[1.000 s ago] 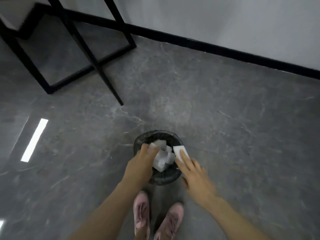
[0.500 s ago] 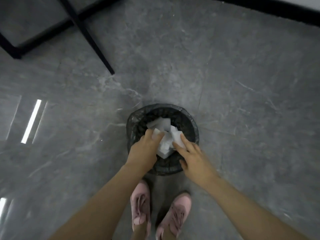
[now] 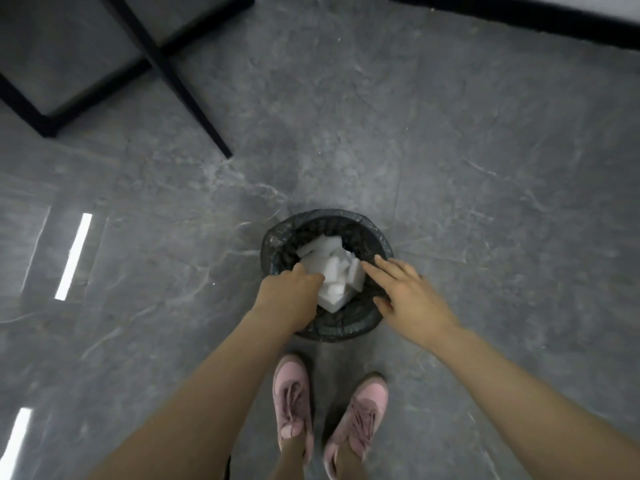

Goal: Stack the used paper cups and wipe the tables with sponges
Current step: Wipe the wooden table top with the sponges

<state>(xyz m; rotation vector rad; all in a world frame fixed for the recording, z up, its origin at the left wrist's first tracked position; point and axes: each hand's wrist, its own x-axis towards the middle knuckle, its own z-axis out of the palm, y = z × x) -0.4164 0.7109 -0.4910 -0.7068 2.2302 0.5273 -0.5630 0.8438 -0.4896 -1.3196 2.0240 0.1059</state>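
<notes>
A round black bin lined with a dark bag stands on the floor just ahead of my feet. Several white sponges lie piled inside it. My left hand reaches over the bin's near left rim, fingers curled down around a white sponge at the edge of the pile. My right hand hovers over the near right rim with fingers straight and spread, holding nothing. No paper cups are in view.
Black metal table legs stand on the grey stone floor at the upper left. A black skirting board runs along the wall at the top right. My pink shoes are just behind the bin.
My right hand has let go of its white sponge into the bin and opened. My left hand has dipped lower into the bin. The view has tilted down and closer.
</notes>
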